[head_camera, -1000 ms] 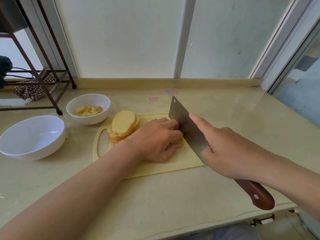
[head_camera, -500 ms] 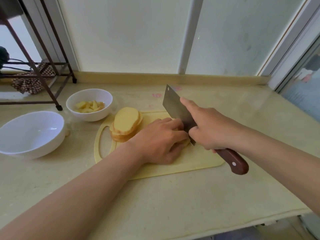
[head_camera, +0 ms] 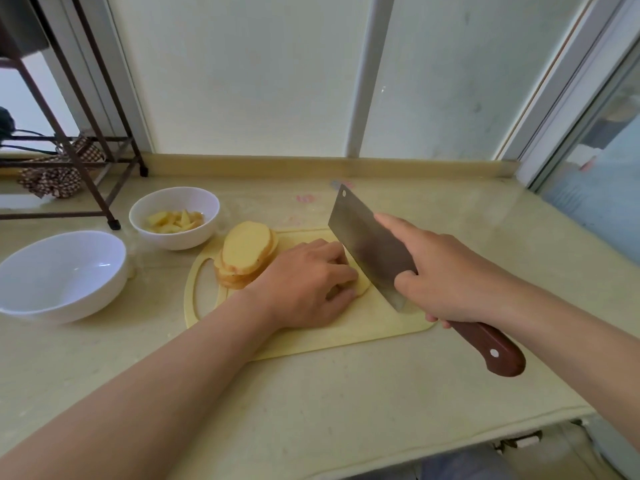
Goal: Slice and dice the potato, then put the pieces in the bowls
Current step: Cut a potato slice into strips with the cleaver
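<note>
Now, step: dicing the slices (head_camera: 362,288) held on the board (head_camera: 346,336).
Left hand (head_camera: 304,282): fingers curled over the slices, pressing them flat; only their right edge showed past the fingertips.
Right hand (head_camera: 446,271): wrapped round the cleaver (head_camera: 367,244) handle, forefinger laid along the blade's side.
Blade: tilted, edge down just right of the slices; touching them or not, I could not tell.
Doing it well: knuckles should probably guide the blade, fingertips tucked back, cuts evenly spaced.
Stack (head_camera: 246,254): uncut slices, far-left on the board, just beside the left hand.
Bowls: small bowl (head_camera: 180,239) with pieces (head_camera: 173,220), far left; big bowl (head_camera: 52,303) nearer, on the counter (head_camera: 346,393).
</note>
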